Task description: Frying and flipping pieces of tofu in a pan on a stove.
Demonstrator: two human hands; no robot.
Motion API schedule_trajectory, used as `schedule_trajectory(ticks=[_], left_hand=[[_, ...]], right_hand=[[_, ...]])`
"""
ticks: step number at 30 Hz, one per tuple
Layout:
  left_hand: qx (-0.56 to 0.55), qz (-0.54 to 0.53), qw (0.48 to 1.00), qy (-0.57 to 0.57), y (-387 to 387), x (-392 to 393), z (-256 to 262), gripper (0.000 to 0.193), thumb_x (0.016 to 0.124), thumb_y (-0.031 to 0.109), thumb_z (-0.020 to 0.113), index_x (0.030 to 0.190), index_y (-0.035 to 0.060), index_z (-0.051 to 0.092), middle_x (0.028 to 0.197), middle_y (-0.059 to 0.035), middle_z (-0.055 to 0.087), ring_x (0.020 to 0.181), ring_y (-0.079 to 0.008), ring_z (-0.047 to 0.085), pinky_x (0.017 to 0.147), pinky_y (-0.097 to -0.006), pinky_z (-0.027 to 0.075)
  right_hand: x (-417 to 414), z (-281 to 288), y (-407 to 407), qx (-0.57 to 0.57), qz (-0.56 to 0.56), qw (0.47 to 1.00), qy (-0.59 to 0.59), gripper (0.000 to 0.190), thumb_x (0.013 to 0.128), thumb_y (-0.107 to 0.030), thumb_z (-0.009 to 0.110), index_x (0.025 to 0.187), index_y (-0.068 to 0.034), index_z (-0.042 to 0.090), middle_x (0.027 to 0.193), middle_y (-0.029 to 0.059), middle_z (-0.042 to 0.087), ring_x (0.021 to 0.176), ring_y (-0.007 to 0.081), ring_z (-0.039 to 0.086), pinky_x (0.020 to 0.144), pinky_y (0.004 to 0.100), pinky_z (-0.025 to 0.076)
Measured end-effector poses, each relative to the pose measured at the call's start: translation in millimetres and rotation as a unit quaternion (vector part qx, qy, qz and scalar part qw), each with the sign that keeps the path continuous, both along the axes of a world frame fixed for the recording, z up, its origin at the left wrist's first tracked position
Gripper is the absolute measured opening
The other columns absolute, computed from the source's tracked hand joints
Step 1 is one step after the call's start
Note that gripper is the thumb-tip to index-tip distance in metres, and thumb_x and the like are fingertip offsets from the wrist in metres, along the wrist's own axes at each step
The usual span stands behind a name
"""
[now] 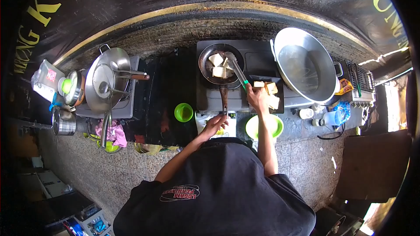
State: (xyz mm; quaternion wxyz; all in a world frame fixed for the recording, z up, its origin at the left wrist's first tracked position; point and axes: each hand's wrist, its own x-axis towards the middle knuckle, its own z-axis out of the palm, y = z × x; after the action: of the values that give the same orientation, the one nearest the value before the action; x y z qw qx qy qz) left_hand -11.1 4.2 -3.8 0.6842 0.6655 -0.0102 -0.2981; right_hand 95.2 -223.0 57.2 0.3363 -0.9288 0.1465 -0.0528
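Note:
My right hand [258, 97] grips metal tongs [238, 70] with a green band. The tongs' tips reach into a dark frying pan [204, 69] on the stove, among several pale square pieces of food [219, 71] that look like bread. At the end of the pan's worn handle [223, 96] is my left hand [213, 127], its fingers bent; whether it grips the handle is unclear. Beneath my right hand, a dark square tray [280, 85] holds more pieces with browned edges [271, 88]. A light green plate [250, 127] lies partly under my right forearm.
A large aluminium pot [303, 68] stands right of the pan. At left, a wok [90, 95] holds a strainer and ladles, with handles jutting out. A green cup [183, 112] and a white printed bag [203, 121] sit near the counter's front. Further right are a blue plastic cup [332, 118] and a grill rack [364, 78].

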Motion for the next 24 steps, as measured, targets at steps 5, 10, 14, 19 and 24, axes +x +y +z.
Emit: schedule_trajectory(ticks=[5,10,14,19,24], left_hand=[[0.001,0.003,1.0,-0.011,2,0,-1,0.054,0.103,0.054,0.044,0.122,0.0076,0.063,0.098,-0.0011,0.066,0.083,-0.0097,0.062,0.073,-0.0253,0.044],[-0.012,0.003,1.0,-0.009,0,1,0,0.054,0.102,0.054,0.044,0.123,0.0082,0.063,0.098,-0.0006,0.066,0.083,-0.0092,0.061,0.073,-0.0251,0.044],[-0.024,0.004,1.0,-0.009,0,0,-1,0.053,0.103,0.054,0.044,0.124,0.0089,0.063,0.097,-0.0004,0.066,0.083,-0.0086,0.061,0.074,-0.0243,0.043],[-0.005,-0.002,1.0,0.0,2,0,-6,0.053,0.103,0.054,0.044,0.124,0.0095,0.063,0.097,-0.0002,0.066,0.083,-0.0085,0.06,0.074,-0.024,0.042],[-0.015,0.003,1.0,0.004,0,-1,-4,0.053,0.102,0.055,0.044,0.123,0.0098,0.063,0.098,0.0001,0.066,0.083,-0.0085,0.06,0.074,-0.0243,0.043]], right_hand=[[8,9,1,-0.009,-0.02,0.999,-0.044,0.064,0.097,-0.054,0.052,0.067,-0.002,0.072,0.055,0.0119,0.063,0.056,0.0241,0.067,0.062,0.0386,0.053],[10,21,8,-0.023,-0.004,1.0,-0.011,0.059,0.096,-0.053,0.054,0.074,-0.002,0.075,0.061,0.0167,0.067,0.065,0.0328,0.07,0.07,0.0437,0.055],[10,14,8,-0.043,-0.03,0.998,-0.034,0.055,0.095,-0.052,0.056,0.082,-0.003,0.077,0.071,0.021,0.07,0.075,0.0382,0.071,0.075,0.0459,0.055],[9,29,15,-0.036,-0.044,0.998,0.023,0.054,0.094,-0.051,0.057,0.084,-0.003,0.077,0.074,0.0225,0.07,0.078,0.0402,0.071,0.077,0.0465,0.055],[5,43,2,0.046,-0.005,0.999,0.021,0.058,0.095,-0.053,0.055,0.077,-0.001,0.075,0.066,0.0199,0.067,0.069,0.0374,0.069,0.07,0.0453,0.054]])
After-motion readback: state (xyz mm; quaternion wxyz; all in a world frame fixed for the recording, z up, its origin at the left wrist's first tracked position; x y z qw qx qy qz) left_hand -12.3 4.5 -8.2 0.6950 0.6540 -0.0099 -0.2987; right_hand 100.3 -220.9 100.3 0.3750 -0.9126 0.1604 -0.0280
